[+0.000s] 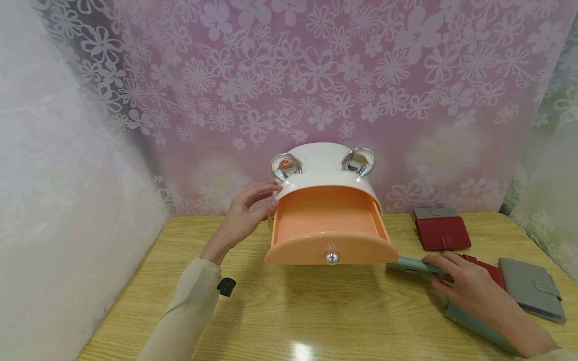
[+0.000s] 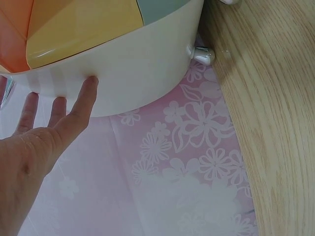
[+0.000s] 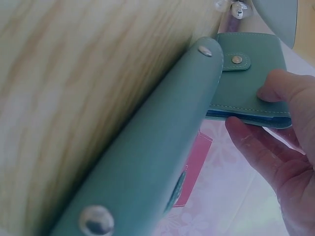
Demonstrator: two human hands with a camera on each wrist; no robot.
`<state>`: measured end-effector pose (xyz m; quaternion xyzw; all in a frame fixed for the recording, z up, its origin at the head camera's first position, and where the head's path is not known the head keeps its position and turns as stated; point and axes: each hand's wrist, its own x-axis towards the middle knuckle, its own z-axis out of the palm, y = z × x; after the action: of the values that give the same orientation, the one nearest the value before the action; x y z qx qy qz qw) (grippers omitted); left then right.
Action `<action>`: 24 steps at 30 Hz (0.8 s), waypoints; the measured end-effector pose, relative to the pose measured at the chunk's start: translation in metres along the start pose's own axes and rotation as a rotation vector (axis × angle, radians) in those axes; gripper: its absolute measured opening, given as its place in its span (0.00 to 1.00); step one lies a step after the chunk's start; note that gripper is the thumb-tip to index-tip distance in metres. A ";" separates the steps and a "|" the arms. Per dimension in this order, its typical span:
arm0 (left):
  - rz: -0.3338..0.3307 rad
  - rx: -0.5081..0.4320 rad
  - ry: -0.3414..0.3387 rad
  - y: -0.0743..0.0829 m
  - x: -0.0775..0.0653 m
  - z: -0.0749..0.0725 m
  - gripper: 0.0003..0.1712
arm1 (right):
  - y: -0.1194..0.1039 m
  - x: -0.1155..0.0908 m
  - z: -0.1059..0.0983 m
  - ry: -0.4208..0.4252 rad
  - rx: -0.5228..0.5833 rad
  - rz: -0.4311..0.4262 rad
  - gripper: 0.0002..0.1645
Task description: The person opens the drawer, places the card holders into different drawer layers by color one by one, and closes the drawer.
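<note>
A white storage box (image 1: 318,165) with two silver ear-like rings stands at the table's back, its orange drawer (image 1: 293,252) pulled out and bare inside. My left hand (image 1: 246,213) rests its fingertips against the box's side; the left wrist view shows the fingers (image 2: 86,98) fairly straight on the white shell (image 2: 133,73). With thumb and fingers, my right hand (image 1: 474,288) pinches a green snap wallet (image 3: 266,49) by its edge, just right of the drawer front. Another green snap case (image 3: 147,132) lies below that hand, partly covered by it in the head view.
At the right lie a red wallet (image 1: 444,233) against a grey one (image 1: 435,212), another red one (image 1: 489,271) partly behind my right hand, and a grey one (image 1: 530,288) near the table's edge. A flowered curtain (image 1: 316,90) hangs behind the box.
</note>
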<state>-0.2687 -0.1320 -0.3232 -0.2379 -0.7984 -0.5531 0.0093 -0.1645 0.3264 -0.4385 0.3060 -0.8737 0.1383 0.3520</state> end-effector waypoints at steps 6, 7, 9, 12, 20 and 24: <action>-0.002 0.005 0.002 -0.001 0.000 0.000 0.19 | 0.000 -0.002 -0.003 -0.008 0.000 0.024 0.38; -0.002 0.004 0.001 -0.001 0.000 0.000 0.19 | -0.001 -0.002 -0.003 -0.006 0.003 0.030 0.39; -0.001 0.003 0.000 0.000 0.000 -0.001 0.19 | -0.001 -0.002 -0.005 -0.008 -0.005 0.040 0.39; 0.001 0.000 -0.001 0.000 0.000 -0.001 0.19 | -0.002 -0.003 -0.007 -0.017 -0.002 0.061 0.39; 0.003 -0.013 -0.004 0.000 0.000 -0.001 0.18 | -0.003 -0.005 -0.011 -0.033 0.035 0.097 0.41; 0.004 0.005 -0.001 -0.001 0.000 -0.001 0.18 | -0.003 -0.006 -0.015 -0.036 0.041 0.119 0.42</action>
<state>-0.2697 -0.1331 -0.3239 -0.2395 -0.7994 -0.5509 0.0108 -0.1513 0.3334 -0.4320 0.2630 -0.8935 0.1714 0.3211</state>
